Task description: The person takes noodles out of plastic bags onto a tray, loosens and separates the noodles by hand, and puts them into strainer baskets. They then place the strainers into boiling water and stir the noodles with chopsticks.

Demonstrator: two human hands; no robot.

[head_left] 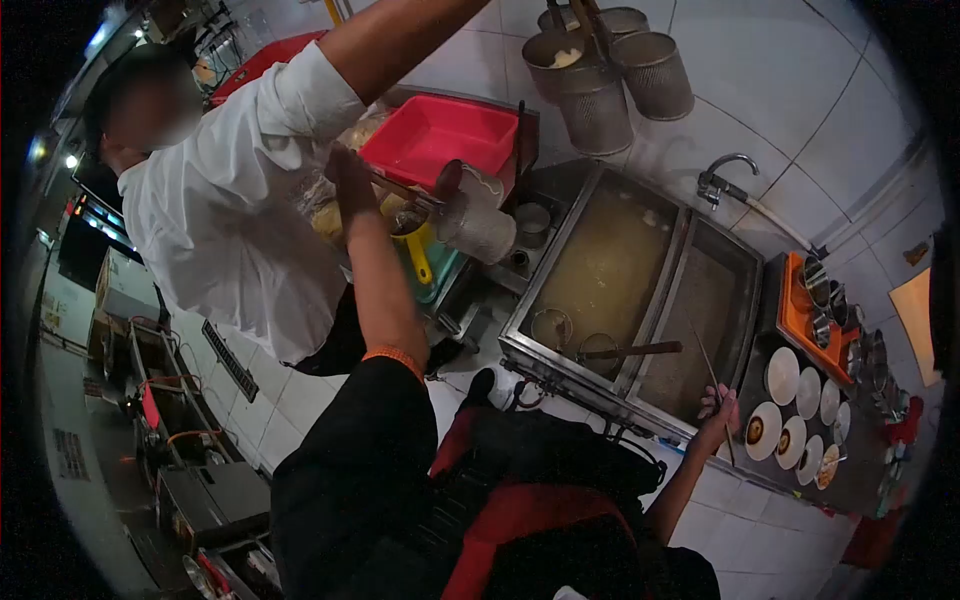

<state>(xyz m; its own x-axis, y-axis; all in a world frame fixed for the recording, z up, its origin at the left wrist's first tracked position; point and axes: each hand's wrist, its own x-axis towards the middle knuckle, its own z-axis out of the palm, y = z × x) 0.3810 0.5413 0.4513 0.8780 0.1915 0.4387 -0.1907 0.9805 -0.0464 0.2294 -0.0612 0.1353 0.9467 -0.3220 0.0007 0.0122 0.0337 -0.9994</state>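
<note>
Stretched out to the left, my left hand is closed around the wooden handle of a noodle strainer basket. The perforated metal basket is tilted beside a pink tub, away from the cooker. At the cooker's right front edge, my right hand grips long chopsticks, slanting over the right-hand vat. Cloudy liquid fills the left vat of the steel noodle cooker. Another strainer sits in its front part, its wooden handle lying across the divider. Darker liquid is in the right vat.
A co-worker in a white shirt stands close at left, one arm raised across the top. Nearby are a pink tub and a yellow-handled scoop. Strainers hang on the wall beside a tap. Several bowls stand at right.
</note>
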